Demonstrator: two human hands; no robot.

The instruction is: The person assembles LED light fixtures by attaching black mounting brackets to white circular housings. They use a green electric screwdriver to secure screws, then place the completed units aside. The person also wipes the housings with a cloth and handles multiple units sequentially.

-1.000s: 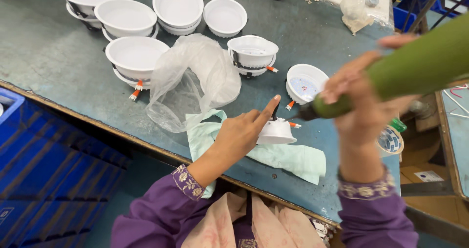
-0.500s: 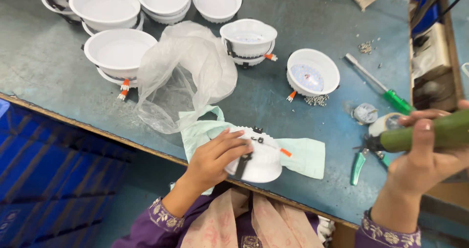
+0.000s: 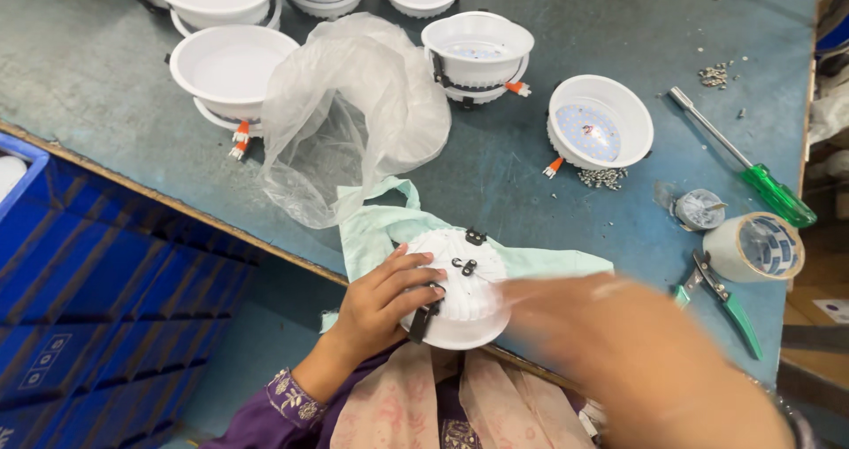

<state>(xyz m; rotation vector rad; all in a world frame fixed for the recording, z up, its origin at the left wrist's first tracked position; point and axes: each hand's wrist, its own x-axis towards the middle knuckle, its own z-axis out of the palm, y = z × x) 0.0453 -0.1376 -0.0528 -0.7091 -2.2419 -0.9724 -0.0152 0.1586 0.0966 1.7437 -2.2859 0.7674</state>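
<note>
At the desk's (image 3: 106, 86) near edge, left hand (image 3: 380, 303) fingers grip the upturned white downlight housing (image 3: 460, 290); blurred right hand (image 3: 637, 360) lies just right, grip indeterminable.
</note>
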